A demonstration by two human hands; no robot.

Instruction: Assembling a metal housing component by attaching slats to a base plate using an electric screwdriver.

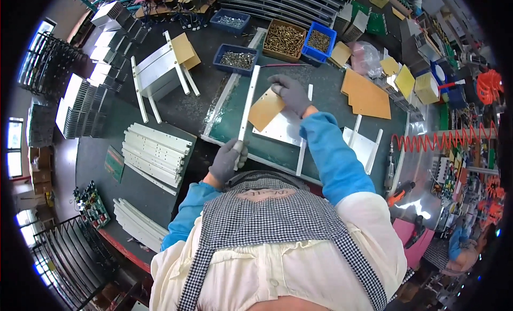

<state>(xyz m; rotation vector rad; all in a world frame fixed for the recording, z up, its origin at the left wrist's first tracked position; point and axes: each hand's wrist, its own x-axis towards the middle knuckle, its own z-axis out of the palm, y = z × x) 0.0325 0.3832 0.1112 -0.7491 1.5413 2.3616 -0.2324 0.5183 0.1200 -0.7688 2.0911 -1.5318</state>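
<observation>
My left hand [228, 159], in a grey glove, grips the near end of a long white metal strip [249, 101] that stands on edge along the left side of a white metal plate [279, 128]. My right hand [290, 93], also gloved, presses a tan card sheet [265, 109] down onto that plate. A second white strip [304, 142] lies along the plate's right side. All of it rests on a green mat [326, 110] in front of me.
Trays of screws [238, 59] [285, 40] [319, 41] sit behind the mat. Stacked white strips [156, 152] lie at left, an assembled white frame [159, 74] behind them, tan sheets [367, 97] and a white bracket [363, 143] at right. An orange coiled hose [443, 140] hangs right.
</observation>
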